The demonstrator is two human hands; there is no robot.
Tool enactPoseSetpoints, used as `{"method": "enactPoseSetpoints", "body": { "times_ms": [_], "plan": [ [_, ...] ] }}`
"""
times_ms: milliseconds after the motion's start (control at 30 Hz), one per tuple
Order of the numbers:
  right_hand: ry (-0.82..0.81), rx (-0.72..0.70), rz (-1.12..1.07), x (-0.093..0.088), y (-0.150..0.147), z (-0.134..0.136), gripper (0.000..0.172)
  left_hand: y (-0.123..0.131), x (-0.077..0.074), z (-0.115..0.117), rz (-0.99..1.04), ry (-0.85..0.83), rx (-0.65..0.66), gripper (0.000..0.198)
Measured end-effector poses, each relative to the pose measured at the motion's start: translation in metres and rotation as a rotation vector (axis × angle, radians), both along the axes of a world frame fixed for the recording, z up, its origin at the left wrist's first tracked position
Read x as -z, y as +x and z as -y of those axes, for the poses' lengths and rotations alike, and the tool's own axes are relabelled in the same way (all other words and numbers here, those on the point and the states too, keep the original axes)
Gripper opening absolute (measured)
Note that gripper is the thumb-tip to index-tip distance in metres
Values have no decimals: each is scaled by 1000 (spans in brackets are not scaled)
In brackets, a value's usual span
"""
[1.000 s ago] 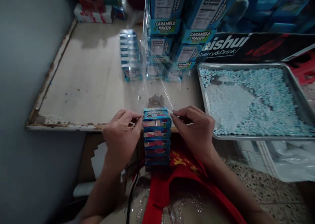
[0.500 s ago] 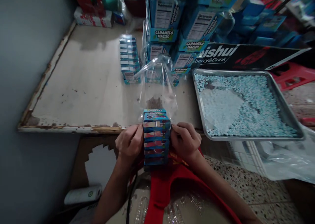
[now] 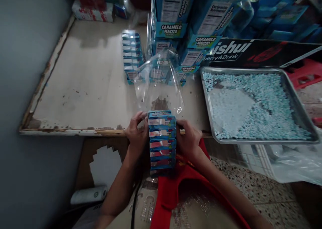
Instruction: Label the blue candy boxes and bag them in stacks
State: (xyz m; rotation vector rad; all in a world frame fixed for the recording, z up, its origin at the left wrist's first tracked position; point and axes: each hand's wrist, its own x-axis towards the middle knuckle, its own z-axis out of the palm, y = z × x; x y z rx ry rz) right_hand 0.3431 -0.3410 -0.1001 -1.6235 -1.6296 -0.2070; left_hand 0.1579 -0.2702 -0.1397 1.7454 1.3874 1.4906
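A row of small blue candy boxes (image 3: 162,143) lies at the table's front edge, close to my body. Around its far end stands a clear plastic bag (image 3: 161,91), its loose mouth rising away from me. On the row's left side my left hand (image 3: 137,126) has thumb and fingers pinched together on the bag's edge. My right hand (image 3: 188,136) pinches the bag's other edge on the right side. Both hands sit level, close against the boxes. Exactly how much of the row is inside the bag is hard to make out.
Another row of blue boxes (image 3: 132,54) stands behind on the table (image 3: 83,84). Tall stacks of blue display boxes (image 3: 171,29) rise at the back. At right, a metal tray (image 3: 264,141) holds pale blue candies. A paper roll (image 3: 88,194) lies below the table.
Both hands have slid slightly away from me along the row, and the bag's mouth has spread a little wider. The whole view has shifted slightly.
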Motion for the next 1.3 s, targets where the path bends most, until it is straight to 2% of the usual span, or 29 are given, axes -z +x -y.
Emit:
{"method": "enactPoseSetpoints", "body": {
  "times_ms": [167, 267, 333, 400, 467, 567, 633, 833, 1000, 1133, 1300],
  "plan": [
    [50, -122, -11, 3, 4, -2, 15, 2, 11, 2, -55, 82, -106, 26],
    [51, -161, -21, 3, 4, -2, 16, 2, 10, 2, -11, -42, -122, 35],
    [42, -184, -29, 3, 4, -2, 17, 0, 7, 0, -40, -111, -83, 36],
    [29, -193, -48, 2, 4, -2, 16, -5, 3, -4, -177, -92, -9, 28],
    [10, -197, -71, 3, 4, -2, 15, -12, 0, -9, -360, 1, 46, 23],
    [-18, -165, -96, 2, 5, -4, 13, -23, -3, -17, -587, 122, 78, 18],
    [-22, -159, -102, 0, 5, -5, 15, -28, -5, -18, -668, 152, 123, 18],
    [-24, -216, -93, -10, 6, -3, 19, -37, -9, -4, -610, 183, 281, 21],
    [-51, -195, -240, -11, 6, 2, 21, -38, -17, -3, -590, 241, 382, 17],
    [9, -234, -213, -11, 17, 16, 22, -31, -23, -1, -612, 246, 415, 17],
    [-29, -123, -126, -4, 31, 38, 25, -11, -21, 12, -697, 114, 434, 23]
  ]
}}
